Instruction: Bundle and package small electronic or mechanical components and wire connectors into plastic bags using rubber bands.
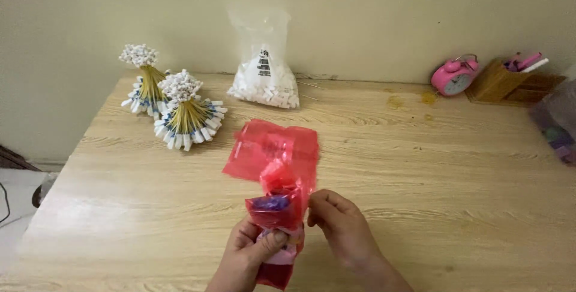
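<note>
Your left hand (252,250) clenches a bundled red plastic bag (277,208) just above the counter (420,166), steadying the purple thing inside, while your right hand (336,223) pinches its edge, another red bag (273,145) lying flat behind.

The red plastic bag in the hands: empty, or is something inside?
Something is inside. The red plastic bag bulges around a dark blue-purple lump showing through the film, gripped by the left hand; the right hand pinches its edge.
</note>
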